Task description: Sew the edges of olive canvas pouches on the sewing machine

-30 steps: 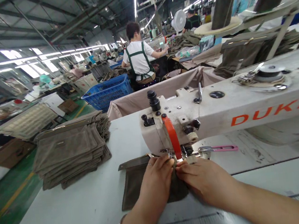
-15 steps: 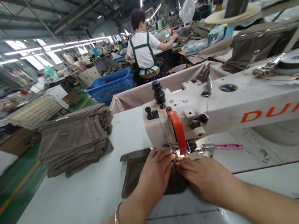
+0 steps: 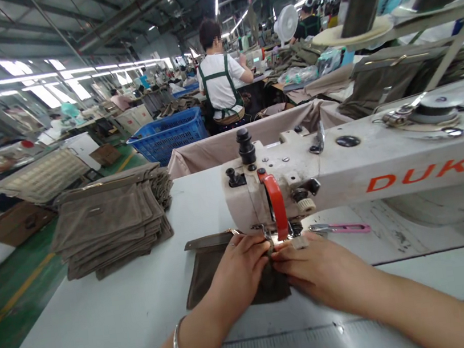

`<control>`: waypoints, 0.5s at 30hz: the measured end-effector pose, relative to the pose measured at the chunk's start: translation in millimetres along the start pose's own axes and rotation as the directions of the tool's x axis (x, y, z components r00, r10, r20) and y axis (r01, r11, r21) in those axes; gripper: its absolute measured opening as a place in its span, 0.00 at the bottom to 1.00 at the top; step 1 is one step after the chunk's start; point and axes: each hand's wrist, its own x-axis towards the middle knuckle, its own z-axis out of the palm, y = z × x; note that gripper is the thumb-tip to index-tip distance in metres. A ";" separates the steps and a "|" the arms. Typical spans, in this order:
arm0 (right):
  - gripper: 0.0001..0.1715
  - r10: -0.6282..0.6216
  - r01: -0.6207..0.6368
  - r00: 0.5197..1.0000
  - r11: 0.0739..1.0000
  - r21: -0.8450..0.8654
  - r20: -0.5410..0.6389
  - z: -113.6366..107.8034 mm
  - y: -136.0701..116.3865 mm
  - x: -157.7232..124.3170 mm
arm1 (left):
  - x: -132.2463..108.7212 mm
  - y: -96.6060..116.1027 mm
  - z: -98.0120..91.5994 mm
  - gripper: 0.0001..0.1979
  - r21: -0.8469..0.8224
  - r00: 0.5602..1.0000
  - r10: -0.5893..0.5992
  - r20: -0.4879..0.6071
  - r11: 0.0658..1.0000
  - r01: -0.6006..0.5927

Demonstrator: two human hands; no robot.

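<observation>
A dark olive fabric piece with a zipper along its far edge lies under the head of a white sewing machine. My left hand lies over the fabric, fingers bent and pressed together at its right edge close to the presser foot. From the other side, my right hand holds the same edge, its fingertips nearly meeting the left ones. Both hands are closed on the cloth. The orange guard hangs just above the fingertips. My fingers partly hide the edge under the foot.
A stack of similar olive pieces sits on the table's left side. Pink-handled thread snips lie right of the needle area. Beyond the table are a fabric-lined bin, a blue crate and a co-worker.
My hands and the fabric stay almost in place, with the right hand slightly farther forward. The view has shifted a little. The co-worker's arm in the background has drawn in and bent upward.
</observation>
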 end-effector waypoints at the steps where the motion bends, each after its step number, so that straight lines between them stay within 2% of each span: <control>1: 0.19 0.034 -0.035 0.999 0.999 0.032 0.035 -11.4 0.5 -3.2 | -3.3 0.5 -3.7 0.17 -0.015 0.999 0.001 0.039 1.000 0.000; 4: 0.29 0.107 -0.119 0.987 0.988 0.099 0.117 -33.9 7.7 -12.1 | -17.0 3.7 -11.4 0.37 -0.036 0.988 0.003 0.155 0.999 0.003; 5: 0.30 0.121 -0.134 0.985 0.986 0.101 0.122 -34.7 12.1 -13.2 | -21.4 5.3 -12.0 0.38 -0.030 0.984 0.010 0.177 1.000 -0.004; 6: 0.28 0.140 -0.149 0.985 0.985 0.091 0.097 -31.8 17.1 -12.8 | -25.3 7.0 -11.5 0.36 -0.021 0.982 0.024 0.187 1.000 -0.020; 8: 0.19 0.196 -0.195 0.980 0.980 0.046 -0.027 -18.2 26.7 -8.3 | -30.6 10.4 -8.1 0.28 -0.004 0.981 0.069 0.180 0.998 -0.070; 11: 0.07 0.278 -0.285 0.940 0.959 -0.005 -0.198 4.3 32.7 0.2 | -32.9 14.3 -0.2 0.28 0.014 0.986 0.112 0.127 0.993 -0.115; 13: 0.04 0.280 -0.289 0.936 0.957 -0.011 -0.213 10.9 28.9 1.0 | -32.4 15.4 4.1 0.30 0.030 0.991 0.098 0.086 0.994 -0.100; 15: 0.06 0.187 -0.188 0.967 0.982 0.014 -0.174 10.0 20.7 -2.6 | -31.5 14.6 5.9 0.29 0.027 0.996 0.075 0.047 0.997 -0.076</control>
